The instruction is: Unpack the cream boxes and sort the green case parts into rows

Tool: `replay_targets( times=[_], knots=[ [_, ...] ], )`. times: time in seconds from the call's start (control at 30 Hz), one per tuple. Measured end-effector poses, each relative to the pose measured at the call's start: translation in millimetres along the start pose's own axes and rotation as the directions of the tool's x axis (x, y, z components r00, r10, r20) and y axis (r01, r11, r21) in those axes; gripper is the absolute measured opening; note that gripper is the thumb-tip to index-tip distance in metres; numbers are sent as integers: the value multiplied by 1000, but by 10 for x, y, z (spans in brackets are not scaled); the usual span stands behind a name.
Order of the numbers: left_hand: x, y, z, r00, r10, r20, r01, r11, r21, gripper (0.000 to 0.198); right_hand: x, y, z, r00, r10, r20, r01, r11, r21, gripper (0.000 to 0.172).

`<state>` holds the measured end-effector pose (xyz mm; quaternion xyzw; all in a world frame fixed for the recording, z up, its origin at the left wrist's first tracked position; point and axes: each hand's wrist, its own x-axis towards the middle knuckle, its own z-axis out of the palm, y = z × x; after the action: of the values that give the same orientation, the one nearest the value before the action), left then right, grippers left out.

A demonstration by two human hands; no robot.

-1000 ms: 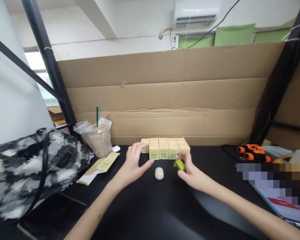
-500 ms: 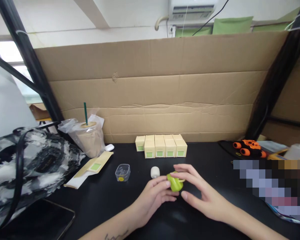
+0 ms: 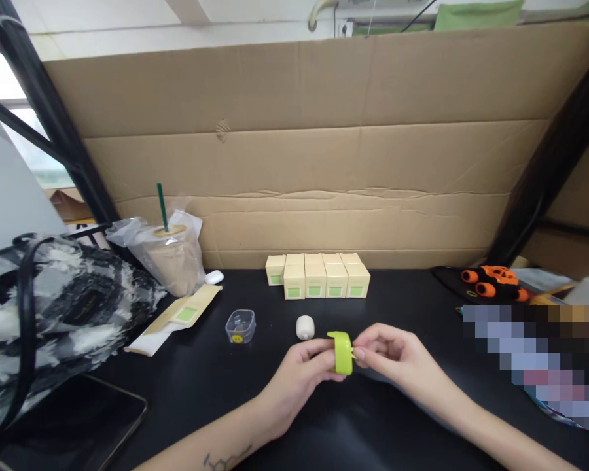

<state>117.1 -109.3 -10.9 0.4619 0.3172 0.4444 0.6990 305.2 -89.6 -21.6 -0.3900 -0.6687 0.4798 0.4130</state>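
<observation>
Near the table's front, my left hand (image 3: pixel 308 374) grips a small, glossy lime-green rounded object (image 3: pixel 343 353), its thumb and fingers closed on the left side. A short green tab sticks out at its top left. My right hand (image 3: pixel 392 350) pinches a thin yellow-green end at the object's right side between thumb and index finger. Just behind my left hand sits a small cream-white rounded case (image 3: pixel 305 328), touched by neither hand. A clear plastic square tub (image 3: pixel 240 326) with a yellow sticker stands farther left.
Several pale yellow boxes (image 3: pixel 315 278) line up before the cardboard wall (image 3: pixel 294 150). Leftward are a flattened box (image 3: pixel 177 318), a bagged drink cup (image 3: pixel 174 261), a white mouse-like object (image 3: pixel 214 277), a shaggy bag (image 3: pixel 73 301) and a black tablet (image 3: pixel 71 428). An orange-black toy (image 3: pixel 493 280) lies right.
My right hand has gone from spread fingers beside the green object to a pinch at its right side. The object has turned in my left hand. The view has tilted downward.
</observation>
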Motion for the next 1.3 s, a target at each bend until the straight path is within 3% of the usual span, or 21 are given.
replay_targets(
  times=[0.13, 0.47, 1.07, 1.2, 1.23, 1.3],
  knots=[
    [-16, -34, 13, 999, 9, -31, -5, 991, 137, 17, -61, -28, 40, 1000, -18, 20, 18, 1000, 1, 29],
    [-40, -47, 39, 1000, -22, -21, 25, 984, 179, 33, -132, -55, 37, 991, -95, 93, 106, 986, -126, 23],
    [-17, -110, 28, 999, 5, -43, 5, 972, 234, 39, -112, -76, 161, 994, -91, 59, 91, 996, -8, 28],
    [22, -138, 10, 999, -5, -36, 13, 969, 245, 39, -133, -148, 105, 970, -232, 76, 242, 956, -169, 9],
    [29, -145, 6, 1000, -5, -30, 13, 967, 253, 39, -144, -166, 87, 952, -290, 100, 306, 924, -230, 13],
    [33, -156, 4, 1000, 1, -28, 6, 962, 272, 39, -161, -194, 67, 915, -357, 187, 401, 854, -330, 41]
  ],
)
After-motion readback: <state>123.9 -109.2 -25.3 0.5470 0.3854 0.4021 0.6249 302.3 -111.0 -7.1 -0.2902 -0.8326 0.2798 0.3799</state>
